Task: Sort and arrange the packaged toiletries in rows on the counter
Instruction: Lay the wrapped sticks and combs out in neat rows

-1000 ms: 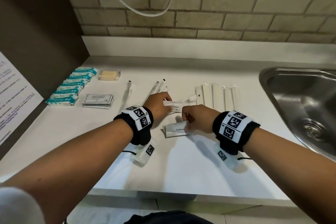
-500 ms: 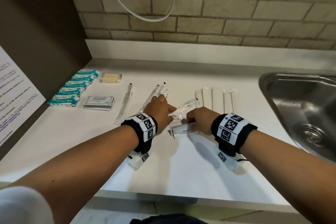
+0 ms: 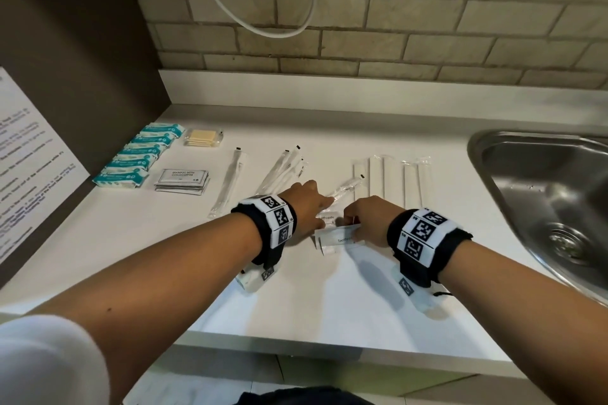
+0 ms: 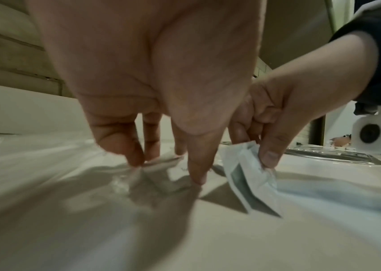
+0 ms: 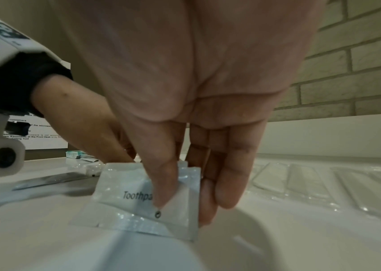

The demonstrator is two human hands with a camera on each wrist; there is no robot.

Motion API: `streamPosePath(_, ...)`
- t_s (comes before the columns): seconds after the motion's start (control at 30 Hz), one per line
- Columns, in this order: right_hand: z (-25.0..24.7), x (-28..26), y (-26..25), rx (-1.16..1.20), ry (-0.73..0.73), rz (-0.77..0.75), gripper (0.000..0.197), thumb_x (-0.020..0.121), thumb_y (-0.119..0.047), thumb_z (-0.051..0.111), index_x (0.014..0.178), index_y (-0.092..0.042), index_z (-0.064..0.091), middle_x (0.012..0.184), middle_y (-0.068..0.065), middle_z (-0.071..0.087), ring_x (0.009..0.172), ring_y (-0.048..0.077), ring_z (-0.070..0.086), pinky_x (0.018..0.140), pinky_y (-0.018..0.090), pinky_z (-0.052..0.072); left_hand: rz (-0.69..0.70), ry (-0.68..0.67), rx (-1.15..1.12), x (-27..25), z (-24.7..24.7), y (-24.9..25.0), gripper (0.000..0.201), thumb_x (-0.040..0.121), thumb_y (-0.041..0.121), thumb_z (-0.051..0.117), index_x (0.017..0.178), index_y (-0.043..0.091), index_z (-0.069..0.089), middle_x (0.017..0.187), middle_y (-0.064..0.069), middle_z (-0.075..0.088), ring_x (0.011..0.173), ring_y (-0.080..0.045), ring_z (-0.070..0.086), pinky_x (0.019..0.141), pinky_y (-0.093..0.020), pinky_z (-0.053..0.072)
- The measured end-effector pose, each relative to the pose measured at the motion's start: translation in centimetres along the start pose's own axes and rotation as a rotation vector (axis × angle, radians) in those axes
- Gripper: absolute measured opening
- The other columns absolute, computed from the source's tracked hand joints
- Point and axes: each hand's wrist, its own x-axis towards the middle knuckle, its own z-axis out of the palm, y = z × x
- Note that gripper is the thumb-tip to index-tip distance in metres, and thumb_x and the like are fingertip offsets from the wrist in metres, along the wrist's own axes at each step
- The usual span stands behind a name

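My right hand (image 3: 353, 227) pinches a white toothpaste sachet (image 3: 335, 238) by its right end; thumb in front and fingers behind show in the right wrist view (image 5: 180, 207). The sachet (image 5: 138, 198) stands tilted, its lower edge on the counter. My left hand (image 3: 320, 200) points its straight fingers down beside it. In the left wrist view its fingertips (image 4: 136, 159) rest on a clear wrapper, and the thumb presses a second toothpaste sachet (image 3: 325, 217). A clear-wrapped toothbrush (image 3: 345, 189) sticks out from under the left fingers.
Teal soap packets (image 3: 138, 158) line the left side, with shampoo sachets (image 3: 182, 179) and a yellow pack (image 3: 200, 137) beside them. Wrapped toothbrushes (image 3: 227, 181) and a row of white sticks (image 3: 391, 181) lie behind the hands. A steel sink (image 3: 543, 194) is at right.
The left hand has lowered the wrapped toothbrush to the counter and now presses down with its fingertips. The right hand has tipped the toothpaste sachet up by its end.
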Motion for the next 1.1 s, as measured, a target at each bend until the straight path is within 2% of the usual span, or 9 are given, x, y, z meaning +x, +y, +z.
streamPosePath(0.1, 0.1, -0.5, 0.4, 0.009, 0.011, -0.01, 0.013, 0.085, -0.012, 0.063, 0.098, -0.013, 0.065, 0.083, -0.005, 0.054, 0.084, 0.017, 0.049, 0.072, 0.024, 0.036, -0.033, -0.014, 0.031, 0.1, -0.2, 0.3, 0.049, 0.087, 0.042, 0.06, 0.133, 0.027, 0.052, 0.122, -0.006, 0.04, 0.118, -0.031, 0.036, 0.092, -0.047, 0.046)
streamPosePath(0.2, 0.1, -1.0, 0.7, 0.029, 0.013, -0.037, 0.009, 0.087, -0.01, 0.06, 0.091, -0.019, 0.06, 0.071, -0.016, 0.045, 0.083, 0.014, 0.047, 0.067, 0.021, 0.036, -0.046, 0.064, 0.041, 0.5, -0.3, 1.2, 0.041, 0.077, 0.036, 0.071, 0.114, 0.019, 0.065, 0.118, -0.004, 0.04, 0.115, -0.029, 0.036, 0.09, -0.043, 0.048)
streamPosePath(0.4, 0.0, -0.7, 1.5, 0.102, 0.04, -0.059, 0.012, 0.086, -0.01, 0.059, 0.092, -0.019, 0.064, 0.1, 0.0, 0.067, 0.089, 0.018, 0.058, 0.078, 0.026, 0.045, -0.049, 0.065, -0.148, 0.5, -1.8, 1.7, 0.014, 0.081, 0.019, 0.066, 0.092, 0.019, 0.058, 0.101, 0.0, 0.056, 0.099, -0.022, 0.05, 0.079, -0.031, 0.044)
streamPosePath(0.53, -0.9, -0.3, 2.4, 0.202, 0.156, -0.055, 0.018, 0.085, -0.009, 0.058, 0.101, -0.016, 0.064, 0.099, 0.007, 0.067, 0.086, 0.023, 0.06, 0.074, 0.027, 0.046, -0.004, 0.13, -0.558, -1.0, -3.2, 1.0, 0.029, 0.082, 0.017, 0.073, 0.108, 0.016, 0.061, 0.095, -0.004, 0.064, 0.078, -0.017, 0.06, 0.079, -0.031, 0.049)
streamPosePath(0.63, -2.3, 0.2, 2.6, 0.306, 0.248, -0.066, 0.02, 0.082, -0.008, 0.065, 0.1, -0.012, 0.06, 0.093, 0.006, 0.063, 0.08, 0.022, 0.056, 0.07, 0.026, 0.042, -0.01, 0.211, -0.752, -2.3, -4.2, 0.3, 0.028, 0.086, 0.017, 0.071, 0.113, 0.011, 0.067, 0.106, -0.007, 0.072, 0.092, -0.018, 0.066, 0.094, -0.036, 0.05)
streamPosePath(0.8, -4.7, 1.7, 0.4, 0.397, 0.313, -0.174, 0.017, 0.076, -0.009, 0.072, 0.084, -0.016, 0.058, 0.087, 0.004, 0.061, 0.077, 0.021, 0.053, 0.061, 0.028, 0.04, -0.136, 0.216, -0.992, -4.8, -5.9, -0.1, 0.015, 0.1, 0.012, 0.048, 0.105, 0.01, 0.061, 0.078, -0.002, 0.058, 0.066, -0.014, 0.054, 0.059, -0.017, 0.049)
streamPosePath(0.87, -5.0, 2.6, -1.3, 0.406, 0.329, -0.215, 0.017, 0.075, -0.008, 0.072, 0.084, -0.015, 0.059, 0.088, 0.006, 0.063, 0.076, 0.021, 0.054, 0.062, 0.028, 0.041, -0.19, 0.209, -1.107, -5.8, -6.4, -0.7, 0.014, 0.1, 0.016, 0.045, 0.095, 0.011, 0.057, 0.075, -0.002, 0.054, 0.059, -0.014, 0.058, 0.051, -0.019, 0.052)
streamPosePath(1.0, -4.9, 4.4, -4.9, 0.448, 0.357, -0.247, 0.022, 0.074, -0.01, 0.074, 0.092, -0.01, 0.06, 0.088, 0.006, 0.063, 0.075, 0.022, 0.054, 0.058, 0.027, 0.04, -0.17, 0.138, -1.059, -7.2, -6.6, -3.5, 0.012, 0.094, 0.008, 0.05, 0.103, 0.007, 0.057, 0.082, -0.011, 0.062, 0.063, -0.021, 0.064, 0.061, -0.035, 0.056)
streamPosePath(1.1, -4.4, 5.3, -7.3, 0.455, 0.385, -0.227, 0.039, 0.076, -0.021, 0.077, 0.105, -0.011, 0.052, 0.089, 0.003, 0.061, 0.075, 0.021, 0.055, 0.064, 0.028, 0.039, -0.161, 0.195, -0.989, -7.7, -6.8, -6.7, 0.022, 0.096, 0.001, 0.048, 0.117, 0.007, 0.052, 0.086, -0.006, 0.062, 0.059, -0.012, 0.064, 0.055, -0.027, 0.054)
